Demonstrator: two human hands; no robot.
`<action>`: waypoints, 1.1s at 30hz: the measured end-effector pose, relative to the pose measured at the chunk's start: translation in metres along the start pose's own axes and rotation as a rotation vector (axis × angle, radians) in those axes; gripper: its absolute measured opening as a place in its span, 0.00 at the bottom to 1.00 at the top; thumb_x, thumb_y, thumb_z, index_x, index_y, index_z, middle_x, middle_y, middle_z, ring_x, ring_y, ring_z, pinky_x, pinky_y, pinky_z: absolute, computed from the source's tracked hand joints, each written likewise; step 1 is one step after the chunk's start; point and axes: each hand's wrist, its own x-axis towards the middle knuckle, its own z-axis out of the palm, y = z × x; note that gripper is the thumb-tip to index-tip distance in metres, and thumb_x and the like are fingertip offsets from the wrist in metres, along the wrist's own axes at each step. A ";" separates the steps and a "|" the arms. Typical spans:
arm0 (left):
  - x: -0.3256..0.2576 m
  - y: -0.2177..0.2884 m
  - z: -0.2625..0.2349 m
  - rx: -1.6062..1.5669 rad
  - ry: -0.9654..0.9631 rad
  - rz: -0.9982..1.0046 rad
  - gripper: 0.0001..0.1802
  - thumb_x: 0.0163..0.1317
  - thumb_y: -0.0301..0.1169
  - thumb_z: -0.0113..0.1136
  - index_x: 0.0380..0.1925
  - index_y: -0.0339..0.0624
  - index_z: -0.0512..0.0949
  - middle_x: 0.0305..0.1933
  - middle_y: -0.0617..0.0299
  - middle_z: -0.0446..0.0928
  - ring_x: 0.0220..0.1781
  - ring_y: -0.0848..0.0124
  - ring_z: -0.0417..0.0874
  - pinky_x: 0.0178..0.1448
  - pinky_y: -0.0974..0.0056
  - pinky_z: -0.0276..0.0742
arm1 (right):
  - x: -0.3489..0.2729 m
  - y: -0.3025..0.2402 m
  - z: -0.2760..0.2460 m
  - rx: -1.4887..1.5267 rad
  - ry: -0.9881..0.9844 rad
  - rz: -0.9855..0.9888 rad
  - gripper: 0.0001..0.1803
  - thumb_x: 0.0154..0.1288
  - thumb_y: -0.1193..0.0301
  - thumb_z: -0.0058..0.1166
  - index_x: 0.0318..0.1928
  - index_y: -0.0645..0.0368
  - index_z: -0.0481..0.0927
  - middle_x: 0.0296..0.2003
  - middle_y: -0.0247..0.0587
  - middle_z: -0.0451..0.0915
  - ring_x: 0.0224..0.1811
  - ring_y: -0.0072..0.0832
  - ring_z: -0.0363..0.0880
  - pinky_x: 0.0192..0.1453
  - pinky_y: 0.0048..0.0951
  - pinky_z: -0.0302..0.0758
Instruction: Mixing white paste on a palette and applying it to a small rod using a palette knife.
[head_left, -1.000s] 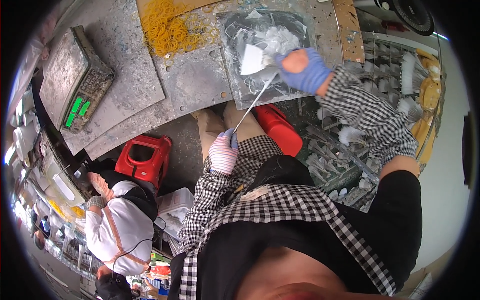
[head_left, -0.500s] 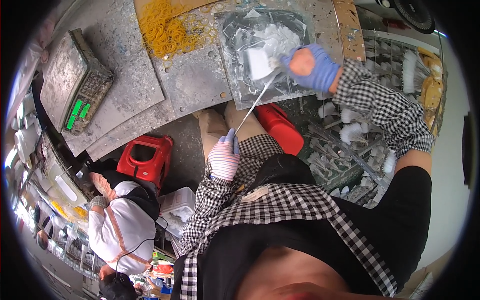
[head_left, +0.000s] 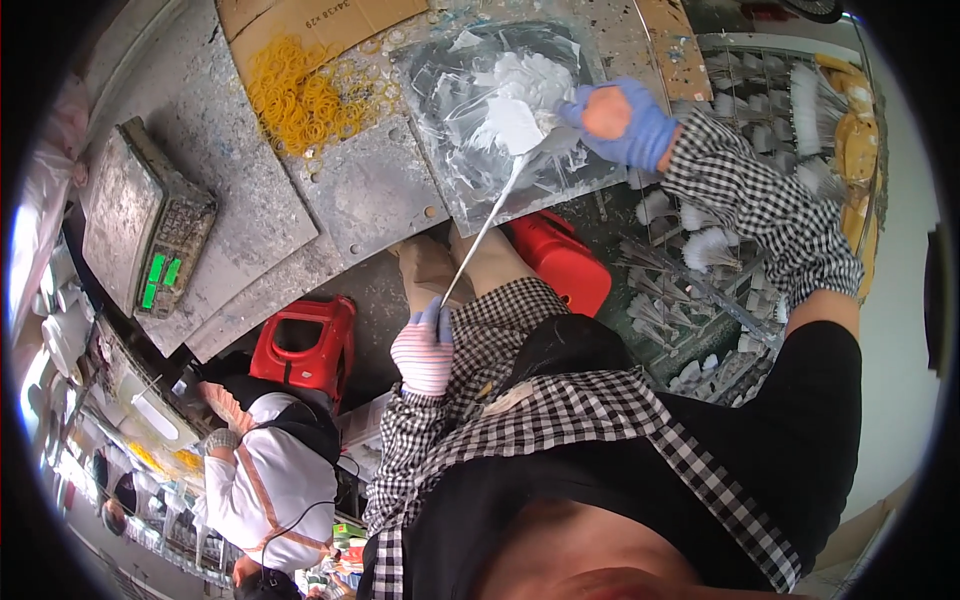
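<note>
My left hand [head_left: 423,353], in a pink-and-white striped glove with blue fingertips, is closed on the lower end of a long thin white stick [head_left: 483,235]. The stick slants up and right, widening into a white coated end [head_left: 512,127] on the paste. A heap of thick white paste [head_left: 535,80] is smeared over a dark square board [head_left: 450,165] on the table. At the right edge of the heap is my right hand [head_left: 620,122], in a blue glove with a pinkish patch. Its fingers are bent and closed; what they hold is hidden.
Loose yellow rubber bands [head_left: 305,95] lie left of the board. Farther left stands a dirty scale [head_left: 150,220] with green displays. Red plastic stools [head_left: 305,345] are below the table. A rack of white-tipped bundles [head_left: 700,240] is at right. Another person [head_left: 265,470] works at lower left.
My left hand has moved left and down with the stick. My right hand stays by the paste. The stick looks thicker and whiter near the board. The whole view has shifted slightly.
</note>
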 end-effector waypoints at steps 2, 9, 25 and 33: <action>-0.003 -0.006 -0.005 -0.015 0.016 0.020 0.10 0.64 0.31 0.62 0.44 0.43 0.83 0.27 0.51 0.79 0.24 0.54 0.80 0.29 0.54 0.75 | -0.027 -0.001 0.000 0.241 0.240 0.201 0.23 0.63 0.59 0.55 0.53 0.60 0.77 0.30 0.48 0.82 0.30 0.43 0.84 0.31 0.42 0.78; 0.001 -0.011 -0.009 -0.098 0.102 0.018 0.11 0.63 0.26 0.62 0.45 0.38 0.83 0.30 0.48 0.82 0.26 0.55 0.84 0.31 0.57 0.78 | -0.077 -0.022 0.047 1.752 -0.180 1.053 0.24 0.73 0.51 0.48 0.46 0.62 0.81 0.22 0.30 0.75 0.16 0.15 0.71 0.15 0.19 0.66; 0.041 -0.002 0.040 -0.114 0.007 0.032 0.12 0.66 0.31 0.62 0.48 0.43 0.83 0.32 0.44 0.82 0.28 0.52 0.84 0.33 0.55 0.79 | -0.074 -0.052 0.048 2.477 -0.177 1.061 0.25 0.75 0.54 0.44 0.48 0.67 0.78 0.22 0.31 0.72 0.10 0.13 0.59 0.08 0.18 0.54; 0.048 -0.016 0.050 -0.081 0.072 0.067 0.11 0.66 0.30 0.62 0.47 0.41 0.83 0.34 0.46 0.83 0.31 0.54 0.86 0.34 0.56 0.80 | -0.125 -0.053 0.056 1.432 -0.007 0.924 0.24 0.70 0.54 0.51 0.52 0.63 0.79 0.26 0.40 0.79 0.20 0.28 0.76 0.28 0.30 0.76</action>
